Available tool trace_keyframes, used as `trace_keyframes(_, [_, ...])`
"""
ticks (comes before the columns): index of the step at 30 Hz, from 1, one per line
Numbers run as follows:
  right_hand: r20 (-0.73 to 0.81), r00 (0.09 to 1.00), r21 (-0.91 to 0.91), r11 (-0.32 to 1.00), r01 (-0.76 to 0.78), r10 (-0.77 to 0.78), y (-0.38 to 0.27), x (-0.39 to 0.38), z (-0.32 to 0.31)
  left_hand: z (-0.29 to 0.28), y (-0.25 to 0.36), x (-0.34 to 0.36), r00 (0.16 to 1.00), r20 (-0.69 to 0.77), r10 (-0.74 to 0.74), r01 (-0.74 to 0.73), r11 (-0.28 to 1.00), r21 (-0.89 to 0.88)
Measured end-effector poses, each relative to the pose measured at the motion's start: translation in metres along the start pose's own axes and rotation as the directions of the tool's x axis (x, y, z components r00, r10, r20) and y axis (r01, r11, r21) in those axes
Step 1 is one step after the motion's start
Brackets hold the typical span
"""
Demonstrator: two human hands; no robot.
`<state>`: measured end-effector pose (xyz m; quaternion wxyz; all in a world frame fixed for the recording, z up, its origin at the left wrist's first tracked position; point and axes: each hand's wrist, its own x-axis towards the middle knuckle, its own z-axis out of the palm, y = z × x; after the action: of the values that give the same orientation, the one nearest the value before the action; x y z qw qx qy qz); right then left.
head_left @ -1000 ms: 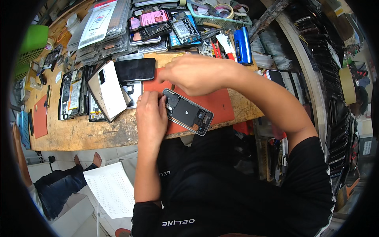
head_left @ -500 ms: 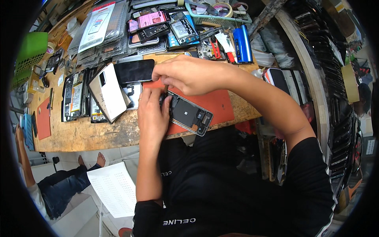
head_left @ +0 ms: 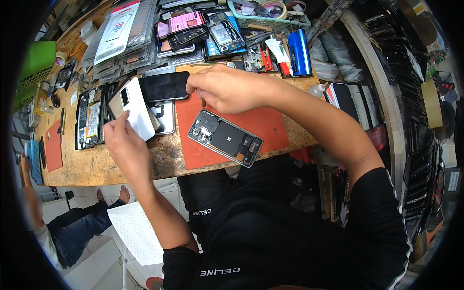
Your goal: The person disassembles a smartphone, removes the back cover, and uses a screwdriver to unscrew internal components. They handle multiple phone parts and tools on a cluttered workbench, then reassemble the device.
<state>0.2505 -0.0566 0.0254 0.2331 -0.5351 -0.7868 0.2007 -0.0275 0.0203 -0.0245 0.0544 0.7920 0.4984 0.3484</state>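
An opened phone (head_left: 227, 137) lies face down at a slant on the orange-red mat (head_left: 195, 157), its dark inner parts and camera module bare. Over its upper edge hovers my right hand (head_left: 234, 89), fingers closed around a small tool (head_left: 203, 103); only a short brown end of it shows below them. At the left my left hand (head_left: 128, 145) reaches over a white phone back cover (head_left: 141, 118), its fingers stretched and touching or just above the cover's edge. A dark phone screen (head_left: 165, 87) rests behind the cover, close to my right fingertips.
Opened phones (head_left: 89, 116) sit left of the cover. Behind are stacked plastic sleeves (head_left: 116, 38), more phones (head_left: 183, 26), a turquoise basket (head_left: 270, 21) and a blue cylinder (head_left: 298, 52). Another person's legs (head_left: 79, 227) show at lower left, near a white perforated chair (head_left: 137, 232).
My left hand has left the opened phone and moved left to the white back cover, uncovering the phone's camera end. My right hand stays nearly in place with the tool.
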Motion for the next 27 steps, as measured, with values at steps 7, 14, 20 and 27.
trace_keyframes(7, [0.12, 0.993, -0.284, 0.958, 0.051, -0.018, -0.022, 0.008, -0.007, 0.005, 0.01, -0.006, 1.0, -0.017, -0.018, 0.015, 0.992, -0.122])
trace_keyframes(14, [0.317, 0.939, -0.361, 0.932, -0.011, 0.134, -0.029, 0.015, -0.017, 0.025, 0.073, -0.037, 0.898, 0.317, 0.305, -0.21, 0.931, -0.299])
trace_keyframes(20, [0.33, 0.925, -0.397, 0.917, -0.045, 0.188, -0.028, 0.01, -0.017, 0.028, 0.079, -0.04, 0.874, 0.389, 0.29, -0.241, 0.955, -0.17])
trace_keyframes(27, [0.331, 0.929, -0.294, 0.954, -0.063, 0.163, -0.033, 0.01, -0.022, 0.033, 0.077, -0.042, 0.886, 0.37, 0.279, -0.227, 0.957, -0.179])
